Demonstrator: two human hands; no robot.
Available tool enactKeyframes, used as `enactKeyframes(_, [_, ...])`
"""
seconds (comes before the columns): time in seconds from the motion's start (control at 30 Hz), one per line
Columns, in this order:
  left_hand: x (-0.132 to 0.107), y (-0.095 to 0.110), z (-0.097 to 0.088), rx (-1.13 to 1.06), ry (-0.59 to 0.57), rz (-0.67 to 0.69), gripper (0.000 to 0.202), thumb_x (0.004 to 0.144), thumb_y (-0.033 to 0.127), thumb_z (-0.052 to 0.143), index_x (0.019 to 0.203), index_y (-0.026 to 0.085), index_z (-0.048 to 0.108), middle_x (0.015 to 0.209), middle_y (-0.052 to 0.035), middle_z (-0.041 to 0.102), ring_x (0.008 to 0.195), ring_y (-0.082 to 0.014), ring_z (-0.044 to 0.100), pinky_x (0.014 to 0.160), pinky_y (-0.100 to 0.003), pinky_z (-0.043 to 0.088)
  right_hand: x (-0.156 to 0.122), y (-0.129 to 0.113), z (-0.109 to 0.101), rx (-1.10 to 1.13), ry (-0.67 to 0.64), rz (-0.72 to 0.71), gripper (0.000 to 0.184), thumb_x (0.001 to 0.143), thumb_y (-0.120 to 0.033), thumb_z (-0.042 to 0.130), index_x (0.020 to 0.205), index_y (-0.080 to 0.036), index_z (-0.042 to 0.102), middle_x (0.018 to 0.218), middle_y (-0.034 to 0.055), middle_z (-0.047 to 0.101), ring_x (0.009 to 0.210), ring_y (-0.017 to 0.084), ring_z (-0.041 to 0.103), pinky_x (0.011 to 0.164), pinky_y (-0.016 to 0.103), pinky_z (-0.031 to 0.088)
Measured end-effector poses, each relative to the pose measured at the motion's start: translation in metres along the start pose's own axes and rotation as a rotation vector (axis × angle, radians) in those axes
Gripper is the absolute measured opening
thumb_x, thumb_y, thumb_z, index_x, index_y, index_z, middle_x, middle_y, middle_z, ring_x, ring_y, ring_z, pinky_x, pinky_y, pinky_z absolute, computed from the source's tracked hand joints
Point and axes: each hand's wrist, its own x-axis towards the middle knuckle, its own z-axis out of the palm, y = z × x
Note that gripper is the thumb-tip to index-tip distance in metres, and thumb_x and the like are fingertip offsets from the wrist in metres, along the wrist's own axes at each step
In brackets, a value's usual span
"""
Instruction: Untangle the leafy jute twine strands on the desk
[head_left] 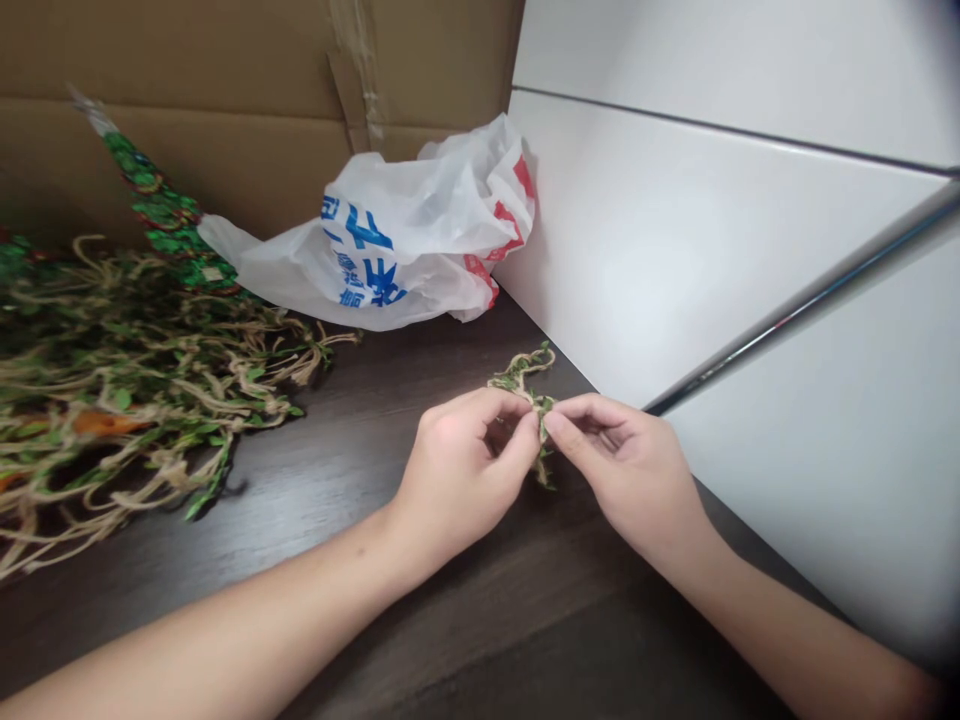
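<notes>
Over the dark wood table (480, 640), one short jute-and-leaf vine (525, 385) sits pinched narrow between left hand (461, 475) and right hand (626, 470); one heap of vines (127, 380) on table's left; one white plastic bag (397, 235), one cardboard box (172, 70) at far edge; one metal rod (810, 300) past right edge.

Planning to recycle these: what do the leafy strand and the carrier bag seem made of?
The leafy strand looks like twisted jute twine, with fibrous tan strands, wound with small glossy green leaves, probably plastic. The carrier bag looks like thin polyethylene film: white, crinkled, slightly translucent, printed blue and red.
</notes>
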Motion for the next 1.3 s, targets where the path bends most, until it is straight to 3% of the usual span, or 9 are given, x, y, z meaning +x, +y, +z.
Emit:
enactKeyframes(0.2, [0.001, 0.001, -0.001, -0.027, -0.006, -0.035, 0.010, 0.092, 0.021, 0.067, 0.084, 0.018, 0.071, 0.074, -0.0005, 0.072, 0.066, -0.0134, 0.063, 0.063, -0.025, 0.049, -0.004, -0.002, 0.001, -0.117, 0.066, -0.193, 0.009, 0.092, -0.025, 0.074, 0.097, -0.023, 0.067, 0.093, 0.0028, 0.073, 0.082, 0.018, 0.070, 0.074, 0.032, 0.059])
enactKeyframes(0.33, [0.001, 0.001, -0.002, -0.034, -0.018, -0.037, 0.007, 0.089, 0.018, 0.067, 0.083, 0.018, 0.070, 0.073, 0.0003, 0.071, 0.066, -0.0132, 0.063, 0.065, -0.025, 0.049, -0.005, -0.003, -0.002, -0.268, 0.013, -0.318, 0.006, 0.095, -0.020, 0.069, 0.092, -0.024, 0.069, 0.091, 0.0023, 0.072, 0.083, 0.018, 0.069, 0.077, 0.034, 0.057])
enactKeyframes(0.63, [0.001, 0.001, -0.001, -0.047, -0.060, -0.018, 0.009, 0.087, 0.014, 0.066, 0.080, 0.018, 0.069, 0.070, 0.0030, 0.067, 0.064, -0.0108, 0.059, 0.064, -0.024, 0.046, -0.001, -0.003, -0.007, -0.327, -0.044, -0.292, 0.010, 0.096, -0.016, 0.066, 0.088, -0.023, 0.065, 0.087, 0.0003, 0.068, 0.080, 0.017, 0.065, 0.074, 0.032, 0.052])
enactKeyframes(0.93, [0.009, 0.002, -0.001, -0.300, -0.059, -0.237, 0.007, 0.081, 0.017, 0.065, 0.075, 0.016, 0.068, 0.069, 0.0022, 0.066, 0.060, -0.0101, 0.056, 0.057, -0.022, 0.044, 0.003, 0.002, -0.005, -0.078, -0.130, -0.199, 0.006, 0.098, -0.022, 0.063, 0.093, -0.023, 0.062, 0.089, 0.0006, 0.064, 0.080, 0.017, 0.063, 0.073, 0.031, 0.052])
enactKeyframes(1.13, [0.010, 0.000, -0.002, -0.329, -0.087, -0.227, 0.006, 0.080, 0.018, 0.069, 0.076, 0.016, 0.072, 0.070, 0.0003, 0.070, 0.063, -0.0112, 0.060, 0.060, -0.022, 0.046, 0.004, -0.004, -0.009, -0.272, -0.083, -0.220, 0.007, 0.092, -0.021, 0.068, 0.087, -0.022, 0.065, 0.088, 0.0025, 0.069, 0.080, 0.019, 0.065, 0.076, 0.035, 0.053])
enactKeyframes(1.3, [0.009, -0.002, -0.002, -0.336, -0.114, -0.230, 0.006, 0.080, 0.016, 0.068, 0.075, 0.015, 0.072, 0.070, 0.0013, 0.068, 0.064, -0.0097, 0.057, 0.060, -0.021, 0.045, 0.002, -0.005, -0.012, -0.331, -0.152, -0.267, 0.008, 0.096, -0.019, 0.064, 0.089, -0.022, 0.063, 0.086, 0.0012, 0.065, 0.078, 0.017, 0.061, 0.073, 0.033, 0.050])
